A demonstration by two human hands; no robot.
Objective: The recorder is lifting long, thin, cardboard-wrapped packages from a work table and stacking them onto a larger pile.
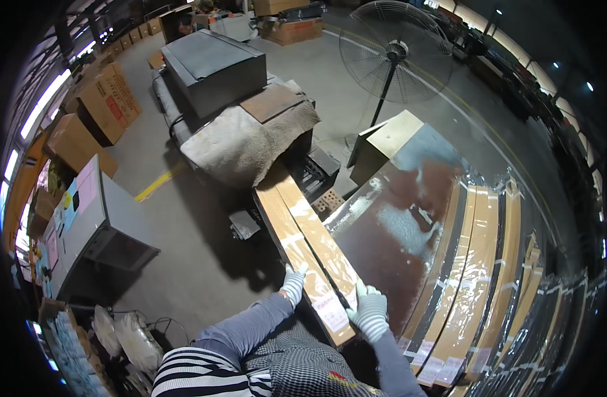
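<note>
Someone is guiding two long boxes [285,223], it seems.
Left hand [293,284] and right hand [370,311] are holding opposite edges; the next move is probably needing both boxes kept straight.

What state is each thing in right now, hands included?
Left carton, taped, labelled, far end under the cloth
Right carton, beside it, far end also under the cloth
Cloth, draped
Left hand, gloved, against left carton's side
Right hand, gloved, at right carton's near end
Fan, upright; spinning or not, I can't tell
Wrapped packages at right, laid side by side
</note>
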